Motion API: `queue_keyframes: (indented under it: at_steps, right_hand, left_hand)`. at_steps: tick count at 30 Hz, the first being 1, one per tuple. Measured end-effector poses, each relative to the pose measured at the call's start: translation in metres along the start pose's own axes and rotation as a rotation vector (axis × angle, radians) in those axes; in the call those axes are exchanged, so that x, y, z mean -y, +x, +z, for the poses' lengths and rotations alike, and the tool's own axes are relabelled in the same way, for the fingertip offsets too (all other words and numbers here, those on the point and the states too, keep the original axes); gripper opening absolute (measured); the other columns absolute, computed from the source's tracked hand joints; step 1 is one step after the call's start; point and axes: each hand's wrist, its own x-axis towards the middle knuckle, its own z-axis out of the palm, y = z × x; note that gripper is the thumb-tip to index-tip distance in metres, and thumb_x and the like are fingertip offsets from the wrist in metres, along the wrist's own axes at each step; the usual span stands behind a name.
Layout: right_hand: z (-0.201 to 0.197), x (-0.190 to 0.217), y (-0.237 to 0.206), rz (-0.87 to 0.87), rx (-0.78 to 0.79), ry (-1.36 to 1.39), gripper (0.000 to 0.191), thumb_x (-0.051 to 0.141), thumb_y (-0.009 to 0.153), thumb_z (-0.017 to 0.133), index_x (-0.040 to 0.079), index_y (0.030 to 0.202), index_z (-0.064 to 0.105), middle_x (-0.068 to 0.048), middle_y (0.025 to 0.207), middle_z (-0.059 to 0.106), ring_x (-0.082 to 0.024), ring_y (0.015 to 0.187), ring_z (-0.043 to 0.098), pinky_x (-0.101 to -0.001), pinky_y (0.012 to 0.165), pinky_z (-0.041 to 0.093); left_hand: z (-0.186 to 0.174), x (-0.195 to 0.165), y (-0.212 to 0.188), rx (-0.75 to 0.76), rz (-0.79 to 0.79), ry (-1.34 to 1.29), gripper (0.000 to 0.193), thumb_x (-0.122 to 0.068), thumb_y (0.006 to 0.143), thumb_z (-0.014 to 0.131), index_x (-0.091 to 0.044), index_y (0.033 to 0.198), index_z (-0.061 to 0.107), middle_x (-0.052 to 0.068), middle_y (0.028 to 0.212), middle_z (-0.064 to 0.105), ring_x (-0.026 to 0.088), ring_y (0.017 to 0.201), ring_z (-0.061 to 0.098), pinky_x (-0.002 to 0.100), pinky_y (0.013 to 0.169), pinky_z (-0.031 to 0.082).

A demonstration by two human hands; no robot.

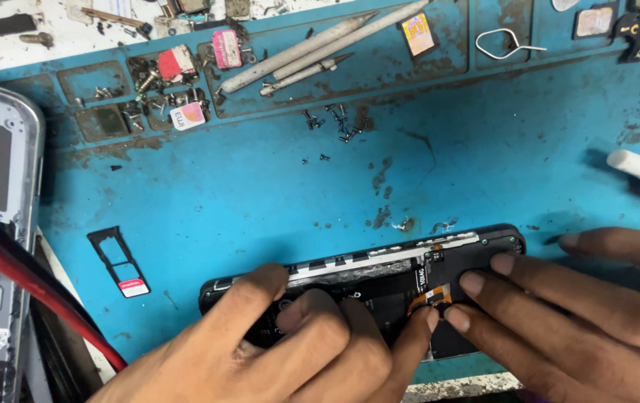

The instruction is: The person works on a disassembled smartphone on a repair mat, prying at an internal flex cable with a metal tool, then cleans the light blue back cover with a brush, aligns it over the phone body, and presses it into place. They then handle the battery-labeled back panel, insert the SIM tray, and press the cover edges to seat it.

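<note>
already stripped of its back cover, the opened black phone (380, 280) lies at the blue mat's (260, 186) near edge; left hand (297, 351) presses it flat, right hand (559, 306) fingertips pinch the orange flex cable (430, 297), loose screws (335, 123) unfitted.

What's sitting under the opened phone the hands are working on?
The opened phone lies on a stained blue work mat. The left hand and right hand cover its near half, so anything beneath there is hidden.
</note>
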Motion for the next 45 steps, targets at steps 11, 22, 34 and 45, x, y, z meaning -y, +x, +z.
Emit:
queue_keyframes:
  at_steps: [11,22,34,45]
  right_hand:
    - [0.004,-0.009,-0.013,-0.085,0.034,-0.017,0.049,0.006,0.089,0.06,0.015,0.137,0.066,-0.004,0.135,0.066,-0.022,0.124,0.061,-0.0429,0.084,0.054]
    - [0.008,-0.002,-0.013,-0.073,0.047,-0.09,0.046,0.01,0.091,0.065,0.019,0.135,0.067,-0.007,0.129,0.068,-0.023,0.122,0.063,-0.0476,0.081,0.057]
    - [0.003,-0.003,-0.002,-0.035,0.022,-0.016,0.047,0.017,0.085,0.07,0.024,0.132,0.069,-0.001,0.129,0.068,-0.023,0.119,0.062,-0.0466,0.083,0.054]
    - [0.001,-0.005,0.004,0.002,-0.025,0.024,0.044,0.016,0.088,0.072,0.026,0.13,0.071,0.003,0.128,0.067,-0.019,0.118,0.061,-0.0414,0.094,0.049]
  left_hand:
    - [-0.003,-0.001,-0.001,0.038,0.037,0.064,0.051,-0.017,0.095,0.059,-0.017,0.147,0.059,-0.005,0.094,0.053,0.008,0.089,0.052,0.029,0.071,0.051]
    - [-0.006,0.0,0.001,0.046,0.072,0.159,0.062,-0.008,0.086,0.064,-0.015,0.148,0.06,-0.003,0.092,0.051,0.011,0.086,0.05,0.028,0.067,0.051]
    - [-0.008,-0.003,0.003,0.052,0.061,0.071,0.05,-0.015,0.097,0.06,-0.015,0.147,0.062,-0.005,0.094,0.051,0.01,0.088,0.051,0.031,0.069,0.05]
    - [-0.008,-0.004,0.002,0.048,0.003,-0.042,0.047,-0.023,0.104,0.054,-0.02,0.15,0.058,-0.005,0.097,0.054,0.01,0.092,0.054,0.031,0.071,0.05]
